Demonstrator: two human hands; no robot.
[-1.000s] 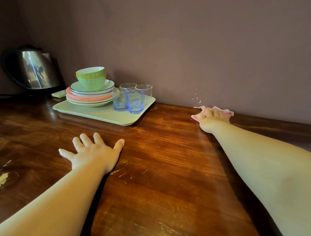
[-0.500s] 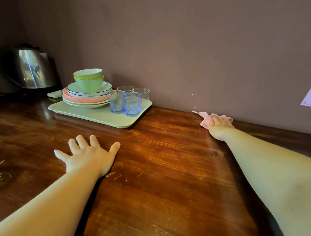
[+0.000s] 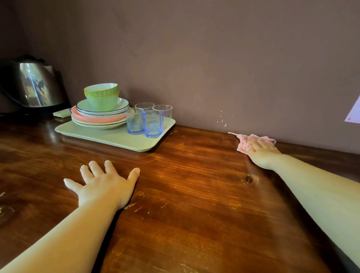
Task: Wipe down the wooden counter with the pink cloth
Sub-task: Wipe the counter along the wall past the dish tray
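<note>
1. Against the picture from a second before, the right hand (image 3: 260,152) and the pink cloth (image 3: 245,141) had moved away from the pale green tray (image 3: 113,139), further along the foot of the wall (image 3: 218,56); the view had also swung, bringing a pinkish sheet (image 3: 359,108) on the wall into sight far from the tray.
2. The right hand lay on top of the cloth, pressing it onto the wooden counter (image 3: 193,198) at the wall's base, well apart from the tray. Whether its fingers were curled into the cloth or flat on it could not be told, as the fingertips were lost in the bunched fabric.
3. One pointed corner of the cloth stuck out toward the tray; its far edge touched or nearly touched the wall.
4. The left hand (image 3: 104,184) had stayed put, flat on the counter in front of the tray with fingers and thumb spread, holding nothing.
5. On the tray stood stacked plates (image 3: 98,118) topped by two nested green bowls (image 3: 102,97), with four clear bluish glasses (image 3: 149,120) beside them.
6. A steel kettle (image 3: 36,84) stood behind the tray's far corner, its edge dark and hard to make out; a small pale object (image 3: 62,113) between kettle and tray was too unclear to name.
7. Small white specks (image 3: 223,119) marked the wall between tray and cloth.
</note>
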